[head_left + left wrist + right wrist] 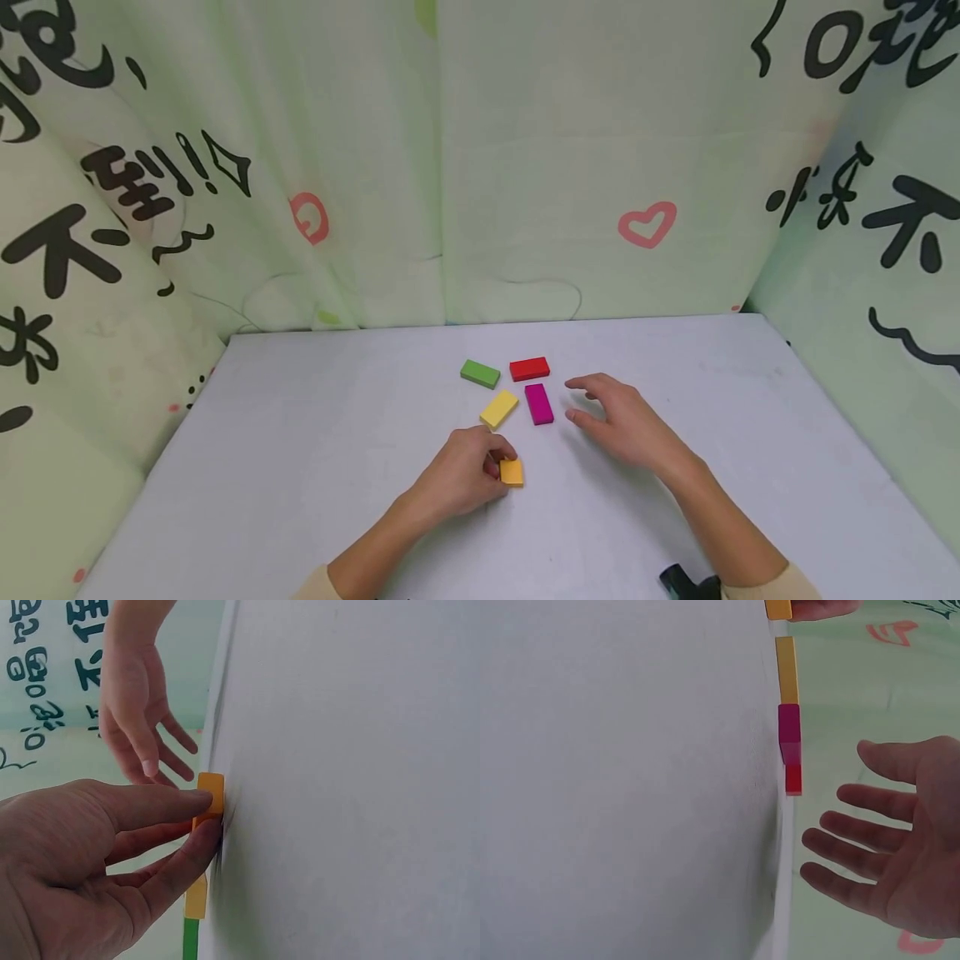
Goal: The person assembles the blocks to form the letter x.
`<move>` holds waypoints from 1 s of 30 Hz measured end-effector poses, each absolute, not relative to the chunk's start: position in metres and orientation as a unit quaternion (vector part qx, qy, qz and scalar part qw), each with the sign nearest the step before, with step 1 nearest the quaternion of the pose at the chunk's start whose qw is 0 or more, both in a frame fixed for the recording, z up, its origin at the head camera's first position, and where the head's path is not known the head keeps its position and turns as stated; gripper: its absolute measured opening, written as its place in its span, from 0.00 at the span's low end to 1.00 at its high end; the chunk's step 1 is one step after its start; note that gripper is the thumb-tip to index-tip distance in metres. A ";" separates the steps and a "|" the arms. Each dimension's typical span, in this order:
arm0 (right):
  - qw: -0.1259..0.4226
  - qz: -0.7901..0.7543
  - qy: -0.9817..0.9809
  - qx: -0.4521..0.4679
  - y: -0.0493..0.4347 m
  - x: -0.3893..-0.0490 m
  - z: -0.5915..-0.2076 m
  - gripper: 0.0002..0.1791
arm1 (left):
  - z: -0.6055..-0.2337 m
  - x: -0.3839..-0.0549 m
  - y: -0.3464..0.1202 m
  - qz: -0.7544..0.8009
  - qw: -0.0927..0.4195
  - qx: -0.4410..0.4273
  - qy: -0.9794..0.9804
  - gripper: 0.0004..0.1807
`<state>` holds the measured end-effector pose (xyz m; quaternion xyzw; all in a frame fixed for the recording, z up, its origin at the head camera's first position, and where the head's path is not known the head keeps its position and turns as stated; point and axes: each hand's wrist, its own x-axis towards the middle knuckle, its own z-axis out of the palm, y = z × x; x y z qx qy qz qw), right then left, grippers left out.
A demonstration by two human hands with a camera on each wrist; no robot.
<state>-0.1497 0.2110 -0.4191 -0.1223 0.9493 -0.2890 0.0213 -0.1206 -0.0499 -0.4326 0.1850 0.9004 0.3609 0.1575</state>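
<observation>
Yellow block (499, 408) just beyond orange block (512, 474)

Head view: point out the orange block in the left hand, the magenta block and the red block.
Orange block (512, 472): head view, middle of its visible face.
Magenta block (539, 403): head view, middle of its top face.
Red block (529, 367): head view, middle of its top face.

— What surrounds the white table (285, 433) on your feed?
— I see pale green cloth (525, 100) hanging behind it and along both sides, black lettering (56, 262) at far left and upper right, and a pink heart outline (643, 241) right of centre. Light looks soft.
</observation>
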 end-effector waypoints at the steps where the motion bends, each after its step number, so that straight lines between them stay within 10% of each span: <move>1: 0.024 -0.287 0.950 -0.124 0.210 -0.151 -0.419 0.26 | -0.433 -0.121 -0.050 0.361 0.157 0.185 0.900 0.15; 30: 0.079 -0.268 0.947 -0.158 0.184 -0.178 -0.416 0.31 | -0.430 -0.103 -0.070 0.192 0.091 0.292 0.933 0.23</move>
